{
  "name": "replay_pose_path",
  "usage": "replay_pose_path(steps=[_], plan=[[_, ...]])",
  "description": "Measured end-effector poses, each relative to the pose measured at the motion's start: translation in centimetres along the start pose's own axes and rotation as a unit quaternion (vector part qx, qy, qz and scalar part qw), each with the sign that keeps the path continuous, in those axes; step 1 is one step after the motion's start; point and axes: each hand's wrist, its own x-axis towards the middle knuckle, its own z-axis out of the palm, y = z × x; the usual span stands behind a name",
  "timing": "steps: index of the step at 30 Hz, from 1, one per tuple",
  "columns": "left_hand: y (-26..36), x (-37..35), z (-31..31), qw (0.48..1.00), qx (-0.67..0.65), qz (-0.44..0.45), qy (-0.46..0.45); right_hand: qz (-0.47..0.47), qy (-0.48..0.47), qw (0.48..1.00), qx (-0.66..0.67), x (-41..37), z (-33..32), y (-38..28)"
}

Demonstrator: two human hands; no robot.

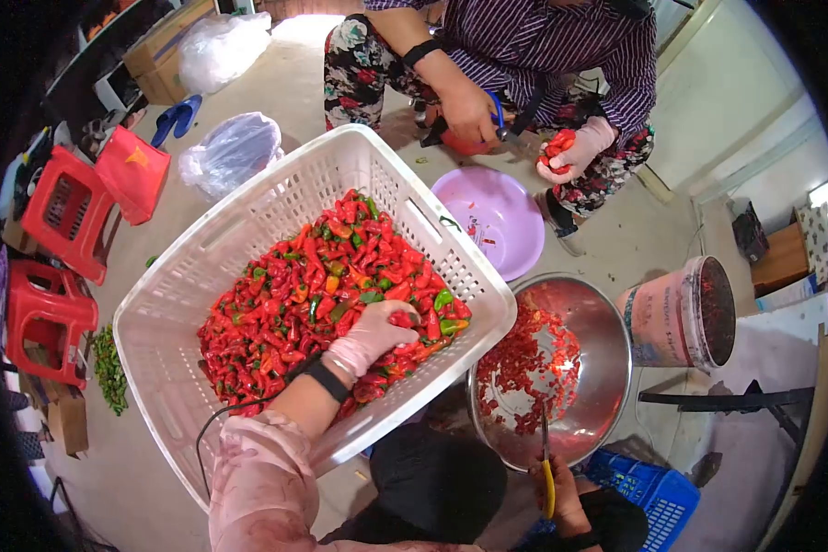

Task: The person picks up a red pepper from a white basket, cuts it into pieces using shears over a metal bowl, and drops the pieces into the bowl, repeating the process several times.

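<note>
My left hand [373,337], in a pale pink glove, reaches into a white plastic basket [276,198] heaped with red and green chili peppers [308,294] and closes on a red one near the basket's right corner. My right hand [561,501] holds yellow-handled scissors [546,460], blades pointing up over the near rim of a steel bowl [607,368] that contains cut red pepper pieces [529,363].
Across from me a seated person in a striped shirt holds blue-handled scissors [497,110] and red peppers in a gloved hand [570,152]. A purple basin [501,216], a pink bucket [685,313], a blue crate [644,488] and red stools [60,212] surround the basket.
</note>
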Motion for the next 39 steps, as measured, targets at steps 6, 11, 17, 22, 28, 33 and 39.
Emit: replay_pose_path(steps=[6,11,17,22,28,33,39], plan=[[-2.2,3.8,5.1,0.9,0.414,0.121,0.059,0.047,0.001,0.999,0.011,-0.9,0.5,-1.5],[-1.7,3.0,3.8,0.859,0.51,-0.011,-0.033,0.02,0.011,1.0,-0.013,-1.0,1.1,-2.3],[-5.3,-0.9,-3.7,0.982,0.099,-0.156,0.042,0.004,-0.004,1.0,0.022,-1.1,1.6,-2.6],[-2.2,-4.2,-6.1,0.917,-0.384,-0.102,-0.007,0.014,0.003,1.0,0.019,-1.0,1.4,-2.3],[-2.9,-4.8,-6.1,0.883,-0.464,-0.066,0.017,0.027,-0.004,0.999,0.038,-1.0,1.0,-2.0],[-4.0,-4.3,-6.7,0.85,-0.51,-0.068,0.11,0.019,-0.007,1.0,0.006,-0.8,1.0,-2.1],[-1.6,-1.3,-5.2,0.966,-0.202,-0.118,0.112,0.019,-0.001,0.999,-0.04,-0.6,0.8,-1.8]])
